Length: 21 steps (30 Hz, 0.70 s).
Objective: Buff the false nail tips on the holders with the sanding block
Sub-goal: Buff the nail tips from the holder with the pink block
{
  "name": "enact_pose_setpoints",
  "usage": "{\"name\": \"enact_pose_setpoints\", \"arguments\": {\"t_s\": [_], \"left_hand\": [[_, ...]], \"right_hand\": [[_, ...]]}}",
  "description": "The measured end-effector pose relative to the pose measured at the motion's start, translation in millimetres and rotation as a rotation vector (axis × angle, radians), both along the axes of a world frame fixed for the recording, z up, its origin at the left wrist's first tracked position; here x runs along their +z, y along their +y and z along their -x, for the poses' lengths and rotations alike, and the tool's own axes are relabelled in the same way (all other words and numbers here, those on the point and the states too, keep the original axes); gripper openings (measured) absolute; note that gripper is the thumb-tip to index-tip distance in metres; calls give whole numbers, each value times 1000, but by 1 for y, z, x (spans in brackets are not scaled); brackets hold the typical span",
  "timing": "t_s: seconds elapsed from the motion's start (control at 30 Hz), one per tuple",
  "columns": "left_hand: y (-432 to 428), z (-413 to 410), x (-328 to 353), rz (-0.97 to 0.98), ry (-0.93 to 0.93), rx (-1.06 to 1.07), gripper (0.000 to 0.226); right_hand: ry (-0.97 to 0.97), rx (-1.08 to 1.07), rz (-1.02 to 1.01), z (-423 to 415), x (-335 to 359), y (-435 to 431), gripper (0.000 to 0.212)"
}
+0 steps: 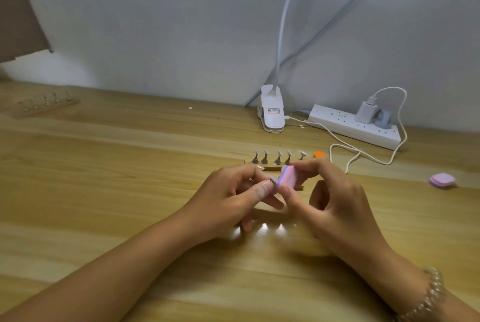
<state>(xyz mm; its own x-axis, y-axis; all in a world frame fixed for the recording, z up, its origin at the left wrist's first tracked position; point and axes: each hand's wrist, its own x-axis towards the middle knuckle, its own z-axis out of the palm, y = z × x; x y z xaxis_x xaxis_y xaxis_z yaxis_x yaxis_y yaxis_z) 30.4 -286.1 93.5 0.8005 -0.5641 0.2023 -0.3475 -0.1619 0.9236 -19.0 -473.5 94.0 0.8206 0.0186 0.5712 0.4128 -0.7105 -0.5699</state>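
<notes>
My right hand [330, 199] pinches a small pink and purple sanding block [365, 177] between thumb and fingers, above the middle of the wooden table. My left hand [231, 197] pinches a small grey nail holder [272, 180], and its tip touches the block's left edge. The nail tip on it is hidden by my fingers. Just behind my hands a row of several metal holders with clear nail tips [279, 157] stands on a wooden base, partly hidden by my hands.
A second pink block [442, 180] lies at the right. An orange block [318, 154] sits by the row. At the back stand a white lamp clamp [272, 111] and a power strip [355, 125] with a cable. Another holder board [41, 103] is far left.
</notes>
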Motion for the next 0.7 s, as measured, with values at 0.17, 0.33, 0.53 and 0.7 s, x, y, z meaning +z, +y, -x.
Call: {"name": "enact_pose_setpoints", "arguments": {"t_s": [0.17, 0.33, 0.53, 0.7], "left_hand": [[1, -4, -2, -14, -8, 13, 15], [1, -4, -5, -14, -4, -4, 15], [2, -5, -7, -9, -7, -21, 15], [2, -7, -9, -39, -98, -3, 17]], "right_hand": [[-3, 74, 60, 3, -2, 6, 34], [1, 24, 68, 2, -1, 4, 34], [47, 10, -69, -2, 1, -2, 32], [11, 105, -16, 4, 1, 5, 30]]}}
